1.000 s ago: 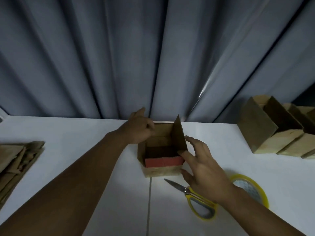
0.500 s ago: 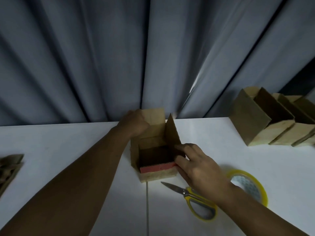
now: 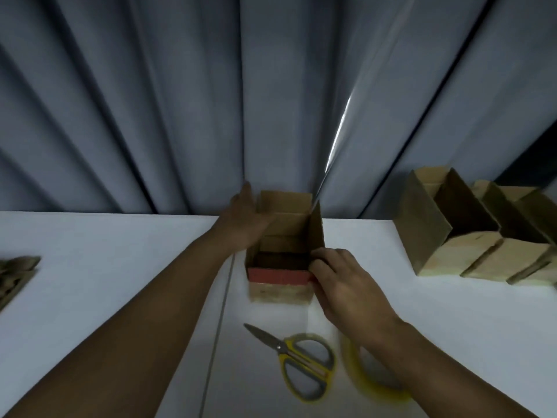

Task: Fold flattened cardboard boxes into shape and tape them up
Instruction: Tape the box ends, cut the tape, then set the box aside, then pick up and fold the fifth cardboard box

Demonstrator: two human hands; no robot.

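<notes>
Open box (image 3: 283, 236) between both hands; left hand (image 3: 245, 220) flat, fingers together on left flap; right hand (image 3: 340, 279) fingers curled, pinching right wall.

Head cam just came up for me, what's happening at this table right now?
A person is shaping a small cardboard box on the white table. The left hand presses against its far left side; the right hand grips the near right corner below an upright flap. The top is open, not yet taped. Yellow-handled scissors and a tape roll lie nearer the person, untouched. Formed boxes stand at right, flattened cardboard at left.
</notes>
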